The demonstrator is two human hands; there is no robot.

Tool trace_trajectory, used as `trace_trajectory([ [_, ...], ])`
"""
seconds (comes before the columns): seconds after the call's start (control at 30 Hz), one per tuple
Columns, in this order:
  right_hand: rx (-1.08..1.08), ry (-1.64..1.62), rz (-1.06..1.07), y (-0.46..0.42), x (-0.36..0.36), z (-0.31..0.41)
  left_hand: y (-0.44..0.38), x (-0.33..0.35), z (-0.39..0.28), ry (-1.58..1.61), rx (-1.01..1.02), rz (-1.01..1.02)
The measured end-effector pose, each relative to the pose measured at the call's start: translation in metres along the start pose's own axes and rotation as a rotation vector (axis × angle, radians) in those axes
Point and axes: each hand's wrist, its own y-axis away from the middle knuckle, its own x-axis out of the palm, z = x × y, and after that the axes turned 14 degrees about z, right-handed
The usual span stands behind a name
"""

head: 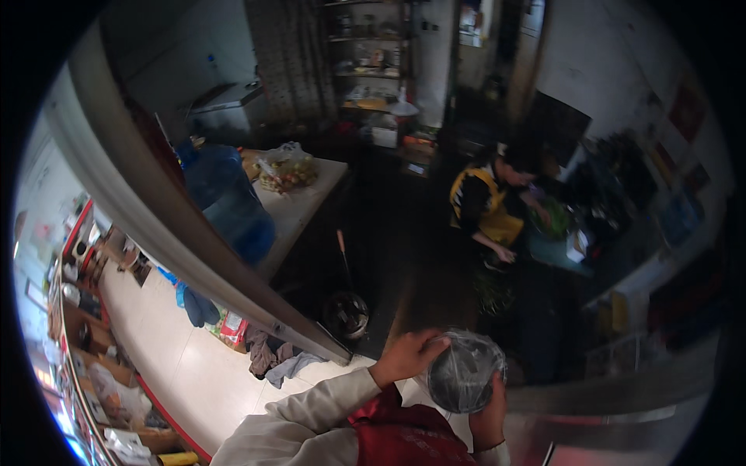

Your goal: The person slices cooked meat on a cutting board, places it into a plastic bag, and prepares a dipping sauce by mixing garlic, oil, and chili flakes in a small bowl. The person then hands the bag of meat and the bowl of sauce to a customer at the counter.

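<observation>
Both of my hands hold a round, dark bowl covered with clear plastic film (466, 373) in front of my red apron. My left hand (411, 356) grips its left rim, with the thumb over the edge. On the right side, my right hand (489, 408) supports the bowl, its thumb along the rim. The film looks wrinkled and shiny. What the bowl contains cannot be made out.
A door frame (233, 256) crosses the left. Beyond it stand a table (326, 175), a blue water jug (233, 204) and bagged produce (288, 169). A long-handled pan (347, 314) lies ahead. A person in a yellow apron (492, 204) handles greens (551, 218) at right. Clothes (274, 355) lie left.
</observation>
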Motion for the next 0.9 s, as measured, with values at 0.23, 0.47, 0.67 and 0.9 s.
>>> trace_trajectory([
  [0.23, 0.138, -0.08, 0.215, -0.2, -0.015, 0.007, -0.175, -0.072, 0.081, 0.848, -0.259, 0.226],
  [0.47, 0.165, -0.012, 0.17, -0.455, 0.056, 0.038, -0.416, -0.114, 0.221, 0.81, 0.042, 0.288],
  [0.67, 0.141, -0.079, 0.216, -0.639, 0.132, 0.08, -0.526, -0.29, 0.2, 0.653, -0.137, -0.072],
  [0.9, 0.086, 0.266, 0.495, -0.9, 0.187, 0.063, -0.6, -0.441, 0.224, 0.626, 0.124, -0.401],
])
